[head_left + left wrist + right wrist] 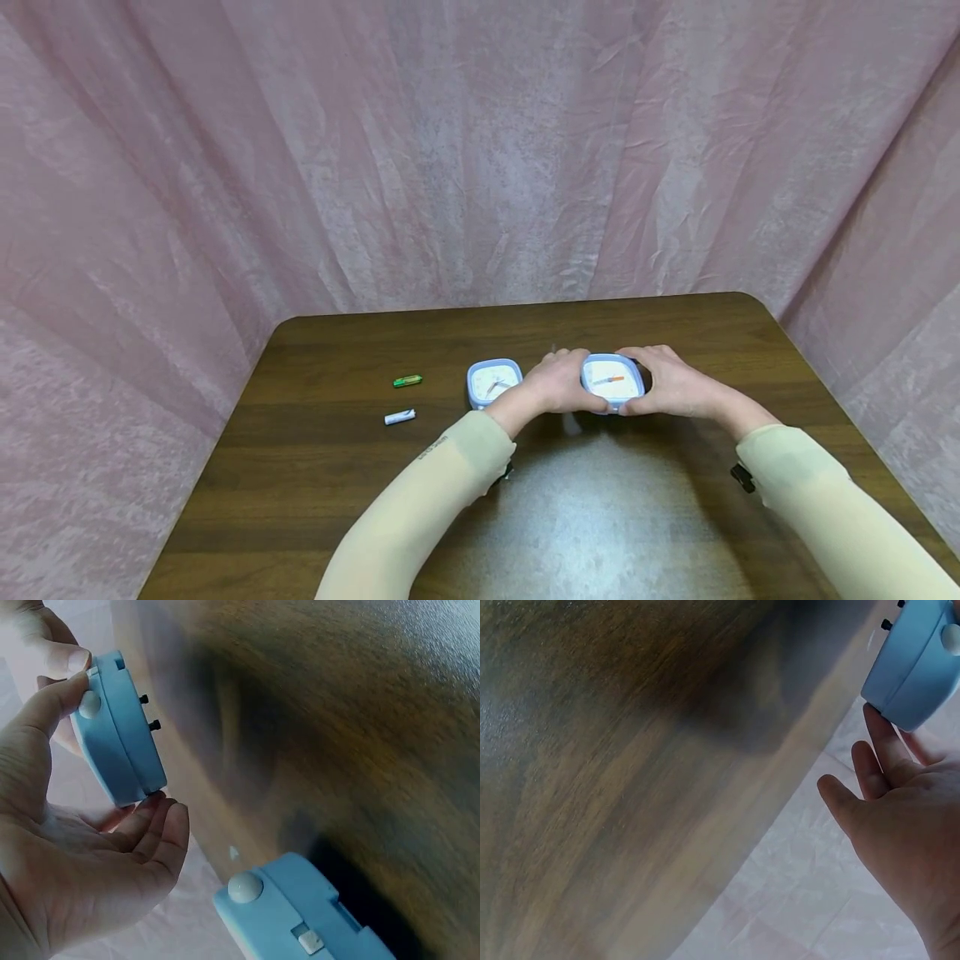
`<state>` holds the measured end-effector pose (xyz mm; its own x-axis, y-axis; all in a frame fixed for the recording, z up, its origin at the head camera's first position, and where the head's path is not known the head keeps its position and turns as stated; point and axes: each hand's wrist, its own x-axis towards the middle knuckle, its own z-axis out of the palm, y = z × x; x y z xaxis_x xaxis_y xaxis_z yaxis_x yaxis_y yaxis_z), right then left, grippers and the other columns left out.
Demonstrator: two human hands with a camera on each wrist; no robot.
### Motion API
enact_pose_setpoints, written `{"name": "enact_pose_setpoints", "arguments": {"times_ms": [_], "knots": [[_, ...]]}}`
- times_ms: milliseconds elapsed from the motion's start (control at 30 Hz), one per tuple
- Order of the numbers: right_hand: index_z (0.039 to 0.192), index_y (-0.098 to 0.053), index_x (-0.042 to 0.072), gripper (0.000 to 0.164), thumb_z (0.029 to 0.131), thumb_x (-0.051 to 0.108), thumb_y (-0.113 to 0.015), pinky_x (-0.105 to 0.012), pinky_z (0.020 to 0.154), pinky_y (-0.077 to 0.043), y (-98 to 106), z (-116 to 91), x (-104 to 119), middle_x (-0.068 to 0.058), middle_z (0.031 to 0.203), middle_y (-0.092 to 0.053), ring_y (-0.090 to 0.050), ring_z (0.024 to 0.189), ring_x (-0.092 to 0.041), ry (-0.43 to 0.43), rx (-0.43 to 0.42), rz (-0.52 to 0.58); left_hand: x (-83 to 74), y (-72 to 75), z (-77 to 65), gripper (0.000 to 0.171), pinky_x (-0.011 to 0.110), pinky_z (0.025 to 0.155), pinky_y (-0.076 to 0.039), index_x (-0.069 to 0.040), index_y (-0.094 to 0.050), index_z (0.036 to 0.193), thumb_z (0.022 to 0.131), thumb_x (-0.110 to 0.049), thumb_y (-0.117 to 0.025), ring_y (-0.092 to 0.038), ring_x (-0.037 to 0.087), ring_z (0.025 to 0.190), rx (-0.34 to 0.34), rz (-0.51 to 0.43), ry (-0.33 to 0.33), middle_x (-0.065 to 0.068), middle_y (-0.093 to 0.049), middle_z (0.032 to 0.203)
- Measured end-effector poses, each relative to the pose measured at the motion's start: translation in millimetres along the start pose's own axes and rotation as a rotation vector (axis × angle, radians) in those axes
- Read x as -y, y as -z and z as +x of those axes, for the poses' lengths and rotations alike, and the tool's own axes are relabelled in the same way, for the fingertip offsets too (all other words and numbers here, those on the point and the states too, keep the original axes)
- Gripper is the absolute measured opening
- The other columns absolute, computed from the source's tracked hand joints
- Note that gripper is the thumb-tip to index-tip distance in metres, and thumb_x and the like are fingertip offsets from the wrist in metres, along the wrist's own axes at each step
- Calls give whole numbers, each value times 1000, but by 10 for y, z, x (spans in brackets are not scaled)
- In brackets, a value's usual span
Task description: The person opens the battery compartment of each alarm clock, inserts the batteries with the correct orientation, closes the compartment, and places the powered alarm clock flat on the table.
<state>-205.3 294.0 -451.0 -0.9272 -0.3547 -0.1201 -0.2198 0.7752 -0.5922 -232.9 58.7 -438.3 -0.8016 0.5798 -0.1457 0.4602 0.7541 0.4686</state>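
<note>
A light-blue alarm clock with a white face and an orange hand is held between both hands above the table. My left hand grips its left side, thumb at the front edge and fingers behind. On the opposite side my right hand holds it the same way, its thumb near the left one. In the left wrist view, the held clock shows a white button and two small black knobs on its back. A second, similar blue clock stands left of my left hand, partly hidden by the wrist.
Left of the standing clock lie a green battery and a white-and-blue battery. The dark wooden table has rounded far corners. Pink curtains hang behind it and at both sides.
</note>
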Motion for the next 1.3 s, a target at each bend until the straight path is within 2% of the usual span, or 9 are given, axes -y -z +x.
{"name": "enact_pose_setpoints", "arguments": {"times_ms": [200,333,500,667,833,1033,1133,1300], "knots": [[152,-43,12,96,77,52,-86,-61,95,-41,7,-30,29,-17,146,-44,-32,134,-36,11,-12,31,45,39,-79,109,37,103,-44,-13,-31,161,78,-60,-83,-44,26,135,6,-49,-1,6,-49,148],[152,-44,13,94,78,50,-87,-64,97,-40,7,-39,13,-17,146,-46,-32,135,-37,24,-42,49,122,74,-134,118,42,108,-42,-14,-24,164,75,-63,-84,-38,30,142,2,-63,-27,8,-43,155],[150,-46,18,90,76,49,-89,-63,98,-38,23,-51,-15,-12,143,-51,-34,135,-34,39,-77,67,283,150,-230,116,46,111,-39,-17,-22,165,77,-62,-83,-32,31,147,-19,-97,-46,7,-36,161],[150,-46,18,89,78,48,-88,-62,98,-36,59,-87,-26,-11,141,-52,-34,135,-35,36,-94,94,411,243,-339,111,45,111,-39,-20,-24,164,78,-60,-82,-31,26,147,-46,-204,-58,4,-38,159],[150,-45,21,84,81,46,-86,-60,97,-37,65,-132,-16,-11,139,-49,-35,134,-34,26,-93,164,445,249,-369,108,45,110,-39,-21,-26,163,80,-62,-81,-33,24,145,-58,-294,-80,4,-41,156],[152,-43,21,80,85,39,-84,-62,101,-36,19,-109,-9,-10,140,-51,-40,134,-36,39,-89,289,397,155,-327,108,46,112,-37,-19,-25,163,80,-59,-82,-34,24,146,-48,-424,-92,3,-36,160],[151,-44,18,77,87,31,-83,-54,101,-40,-4,-85,-8,-9,136,-56,-47,130,-33,64,-95,365,361,105,-292,108,44,112,-37,-18,-25,163,80,-55,-83,-36,24,145,-43,-517,-78,0,-36,160],[151,-43,12,72,90,20,-80,-31,95,-47,-33,-66,-7,-12,137,-56,-51,127,-31,95,-103,488,311,42,-235,107,44,111,-39,-17,-26,163,80,-52,-85,-39,25,143,-69,-638,-72,-4,-41,155]]}}
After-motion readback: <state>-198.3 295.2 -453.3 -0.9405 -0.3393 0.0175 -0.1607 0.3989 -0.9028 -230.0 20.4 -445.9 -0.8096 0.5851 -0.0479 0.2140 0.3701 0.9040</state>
